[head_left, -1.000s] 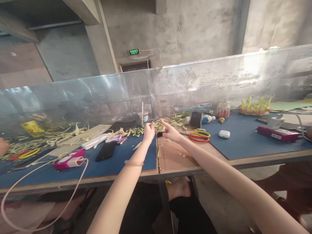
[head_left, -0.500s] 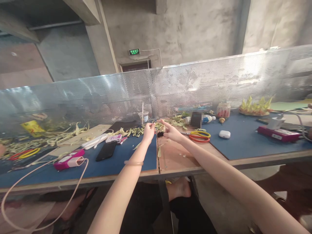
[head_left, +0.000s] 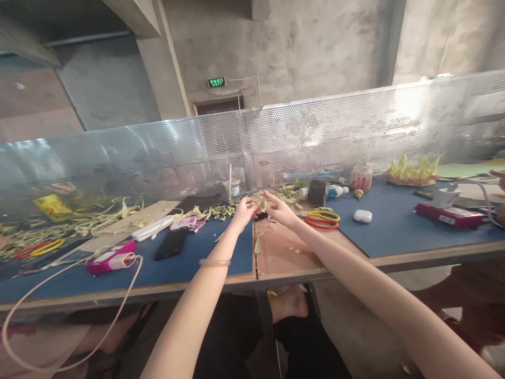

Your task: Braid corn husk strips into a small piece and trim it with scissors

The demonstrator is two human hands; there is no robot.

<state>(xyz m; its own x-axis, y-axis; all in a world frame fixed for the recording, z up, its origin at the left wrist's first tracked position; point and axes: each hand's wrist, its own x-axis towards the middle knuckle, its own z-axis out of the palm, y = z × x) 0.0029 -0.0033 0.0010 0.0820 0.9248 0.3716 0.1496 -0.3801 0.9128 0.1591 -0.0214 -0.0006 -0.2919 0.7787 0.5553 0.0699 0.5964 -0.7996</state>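
Observation:
Above the seam between the blue mat and the bare wood board, my left hand (head_left: 243, 212) has its fingers closed round the left side of a small pale green flower-like piece (head_left: 262, 201). My right hand (head_left: 279, 210) meets it from the right, its fingers bent against the same piece. A small dark object (head_left: 261, 216) lies just below the fingertips. Scissors (head_left: 321, 219) with red and yellow handles rest right of my right hand. Pale green strips (head_left: 290, 196) lie behind it, and small green pieces (head_left: 223, 212) lie left of my left hand.
A black phone (head_left: 171, 243), a pink box (head_left: 111, 258) with a cable and a cup (head_left: 232, 188) are on the left. A white case (head_left: 362, 216), a jar (head_left: 361, 179) and a bottle (head_left: 338, 191) stand right. A perforated metal screen (head_left: 189, 145) runs behind. Another person's hand (head_left: 500, 176) shows far right.
Both hands have drawn closer to each other, and a pale green piece now shows between the fingers. My right index finger, stretched out before, is more bent. Another person's hand shows more at far right.

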